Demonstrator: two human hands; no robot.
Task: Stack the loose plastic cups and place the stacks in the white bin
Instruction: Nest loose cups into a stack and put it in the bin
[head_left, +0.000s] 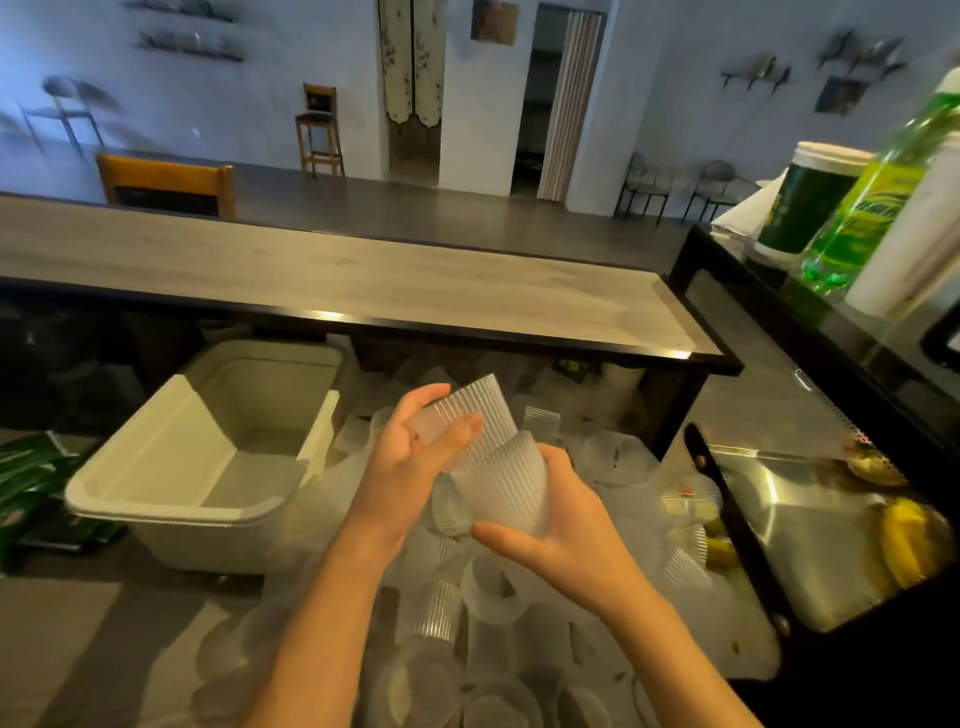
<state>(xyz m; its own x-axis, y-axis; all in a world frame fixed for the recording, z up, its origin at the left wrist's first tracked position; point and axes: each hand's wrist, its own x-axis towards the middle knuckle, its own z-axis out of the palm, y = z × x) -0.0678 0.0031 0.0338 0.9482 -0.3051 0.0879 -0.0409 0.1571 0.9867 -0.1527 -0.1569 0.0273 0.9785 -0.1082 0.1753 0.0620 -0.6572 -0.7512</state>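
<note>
My left hand (415, 467) grips a ribbed clear plastic cup (480, 410), tilted with its rim toward the upper right. My right hand (566, 540) holds a second ribbed cup (506, 486) just below it. The two cups touch at about the middle of the view, and whether one sits inside the other I cannot tell. Under both hands lies a heap of several loose clear cups (467, 613) on the floor. The white bin (171, 499) stands to the left, with nothing visible inside it.
A long wooden counter with a black edge (363, 280) runs across behind the bin. At the right is a metal tray holding bananas (904, 535), and above it a black cabinet top with a green bottle (872, 202) and tubs. Green packets (26, 478) lie far left.
</note>
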